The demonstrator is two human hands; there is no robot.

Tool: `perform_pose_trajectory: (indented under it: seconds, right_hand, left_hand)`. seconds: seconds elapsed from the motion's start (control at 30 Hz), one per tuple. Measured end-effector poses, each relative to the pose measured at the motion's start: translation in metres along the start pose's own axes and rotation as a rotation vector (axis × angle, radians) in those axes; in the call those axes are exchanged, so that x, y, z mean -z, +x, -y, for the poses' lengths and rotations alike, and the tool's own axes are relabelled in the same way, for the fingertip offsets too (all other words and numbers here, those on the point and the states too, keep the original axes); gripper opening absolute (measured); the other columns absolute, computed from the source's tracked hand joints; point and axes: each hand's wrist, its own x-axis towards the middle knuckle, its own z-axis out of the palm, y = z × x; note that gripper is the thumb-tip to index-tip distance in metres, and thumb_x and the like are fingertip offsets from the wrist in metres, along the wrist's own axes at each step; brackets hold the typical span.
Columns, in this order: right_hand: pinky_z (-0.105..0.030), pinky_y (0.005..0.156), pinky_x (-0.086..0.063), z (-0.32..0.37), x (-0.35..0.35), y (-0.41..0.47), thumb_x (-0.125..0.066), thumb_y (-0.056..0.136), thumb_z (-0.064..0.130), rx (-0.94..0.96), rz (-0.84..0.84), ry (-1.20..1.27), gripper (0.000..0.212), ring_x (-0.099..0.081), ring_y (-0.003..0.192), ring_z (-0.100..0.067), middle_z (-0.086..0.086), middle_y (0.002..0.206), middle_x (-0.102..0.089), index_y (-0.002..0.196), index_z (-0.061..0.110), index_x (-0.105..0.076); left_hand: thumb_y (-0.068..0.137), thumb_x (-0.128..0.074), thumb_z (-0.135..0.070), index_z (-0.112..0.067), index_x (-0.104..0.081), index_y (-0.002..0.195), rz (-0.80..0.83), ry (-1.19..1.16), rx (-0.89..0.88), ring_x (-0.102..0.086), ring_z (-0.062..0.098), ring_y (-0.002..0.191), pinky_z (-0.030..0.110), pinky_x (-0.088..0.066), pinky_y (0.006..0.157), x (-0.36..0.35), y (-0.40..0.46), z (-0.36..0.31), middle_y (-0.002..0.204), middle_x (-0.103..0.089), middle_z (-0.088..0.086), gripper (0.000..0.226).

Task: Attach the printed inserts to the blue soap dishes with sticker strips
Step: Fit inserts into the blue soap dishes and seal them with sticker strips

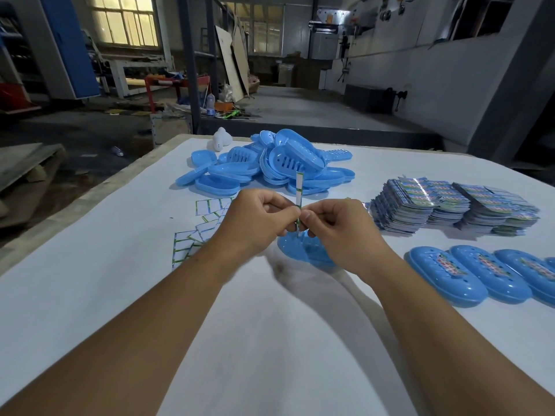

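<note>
My left hand (258, 217) and my right hand (336, 223) meet above the table's middle. Both pinch a narrow white sticker strip (299, 189) with green edges, which stands upright between their fingertips. Under the hands lies a blue soap dish (295, 247), partly hidden by them. A heap of blue soap dishes (270, 166) sits behind. Sheets of sticker strips (198, 226) are spread on the left. Stacks of printed inserts (450, 205) stand on the right. A row of blue dishes with inserts attached (447, 274) lies at the right edge.
The white table (120, 295) fills the lower view; its left edge runs diagonally. A small white object (222, 139) stands at the far edge beside the heap. Beyond the table is a workshop floor with boards, shelving and machines.
</note>
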Motion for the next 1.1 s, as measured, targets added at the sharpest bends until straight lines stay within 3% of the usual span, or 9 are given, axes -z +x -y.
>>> perform_pose_trajectory:
  seconds: [0.17,0.37,0.47,0.53,0.67,0.8,0.97,1.1]
  right_hand:
    - [-0.038,0.075,-0.057,-0.001,-0.001,0.001,-0.065,0.098,0.021,0.007,-0.017,-0.033,0.019,-0.069,0.073,-0.017,0.001,0.076,-0.076,0.085,0.017,-0.078]
    - [-0.031,0.063,-0.050,-0.006,-0.003,0.004,-0.063,0.097,0.025,-0.035,-0.089,-0.058,0.027,-0.068,0.067,-0.018,0.001,0.069,-0.072,0.072,0.017,-0.072]
    - [-0.033,0.058,-0.044,-0.008,-0.003,0.007,-0.058,0.094,0.024,-0.088,-0.147,-0.048,0.028,-0.057,0.058,-0.024,-0.010,0.068,-0.068,0.073,0.010,-0.070]
    - [-0.030,0.056,-0.039,-0.009,-0.001,0.007,-0.054,0.092,0.022,-0.130,-0.175,-0.058,0.028,-0.049,0.055,-0.015,-0.012,0.069,-0.067,0.071,0.009,-0.068]
    - [-0.028,0.050,-0.031,-0.009,0.004,0.006,-0.050,0.090,0.019,-0.179,-0.222,-0.171,0.029,-0.035,0.048,-0.011,-0.003,0.055,-0.051,0.069,0.004,-0.063]
    - [-0.030,0.049,-0.025,-0.009,0.008,0.007,-0.047,0.090,0.017,-0.183,-0.239,-0.259,0.028,-0.032,0.052,-0.016,-0.006,0.058,-0.046,0.076,-0.004,-0.059]
    - [-0.030,0.056,-0.037,-0.005,0.007,0.006,-0.052,0.089,0.015,-0.192,-0.189,-0.095,0.028,-0.043,0.055,-0.017,-0.019,0.063,-0.058,0.072,-0.004,-0.063]
    - [-0.031,0.059,-0.046,0.001,-0.008,0.000,-0.060,0.086,0.015,-0.195,-0.014,0.024,0.031,-0.050,0.051,-0.015,-0.006,0.053,-0.062,0.058,0.003,-0.065]
  left_hand:
    - [0.070,-0.071,-0.034,-0.024,-0.075,0.076,-0.043,0.039,-0.009,-0.075,0.014,0.069,0.031,-0.059,0.069,-0.002,0.001,0.002,0.069,-0.076,-0.002,0.013]
    - [0.081,-0.066,-0.024,-0.021,-0.073,0.074,-0.075,0.127,-0.045,-0.072,0.007,0.062,0.020,-0.052,0.060,-0.003,0.000,0.003,0.067,-0.074,-0.004,0.010]
    - [0.085,-0.065,-0.022,-0.022,-0.071,0.076,-0.108,0.227,-0.034,-0.069,0.004,0.060,0.018,-0.049,0.054,0.000,0.001,0.002,0.065,-0.073,-0.007,0.012]
    - [0.085,-0.065,-0.024,-0.022,-0.070,0.073,-0.138,0.297,-0.029,-0.068,0.009,0.060,0.021,-0.050,0.049,0.004,0.003,0.001,0.063,-0.071,-0.008,0.013]
    - [0.079,-0.066,-0.026,-0.023,-0.066,0.071,-0.208,0.480,-0.053,-0.062,0.004,0.061,0.016,-0.045,0.050,0.013,0.004,0.000,0.061,-0.066,-0.010,0.009]
    - [0.080,-0.065,-0.026,-0.023,-0.062,0.070,-0.274,0.649,-0.101,-0.058,0.007,0.064,0.025,-0.045,0.058,0.020,0.006,0.001,0.064,-0.062,-0.011,0.011]
    - [0.084,-0.062,-0.024,-0.016,-0.060,0.074,-0.409,0.715,-0.098,-0.059,0.015,0.066,0.031,-0.049,0.061,0.032,0.012,0.003,0.067,-0.063,-0.005,0.013]
    - [0.098,-0.056,-0.025,-0.014,-0.058,0.086,-0.497,0.764,-0.262,-0.057,0.021,0.071,0.033,-0.042,0.064,0.035,0.013,0.000,0.077,-0.067,0.002,0.016]
